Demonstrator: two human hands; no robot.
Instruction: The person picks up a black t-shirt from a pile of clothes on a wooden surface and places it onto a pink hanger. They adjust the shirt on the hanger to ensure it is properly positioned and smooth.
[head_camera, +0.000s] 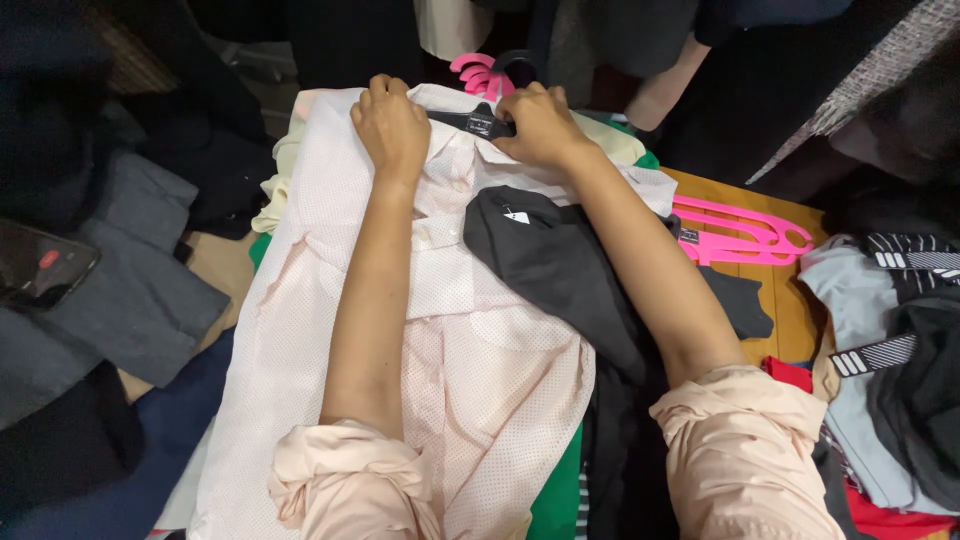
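Pale pink dotted shirt (470, 390) lies spread face up on a heap of clothes, collar at the far end. Black garment (560, 270) lies over its right side, under the person's right forearm. Pink hangers (745, 235) rest on the wooden table (790, 310) just right of the shirt. Black hanger (478, 122) sits at the collar. Left hand (392, 125) presses, fingers curled, on the left collar. Right hand (540, 125) grips the black hanger's right end.
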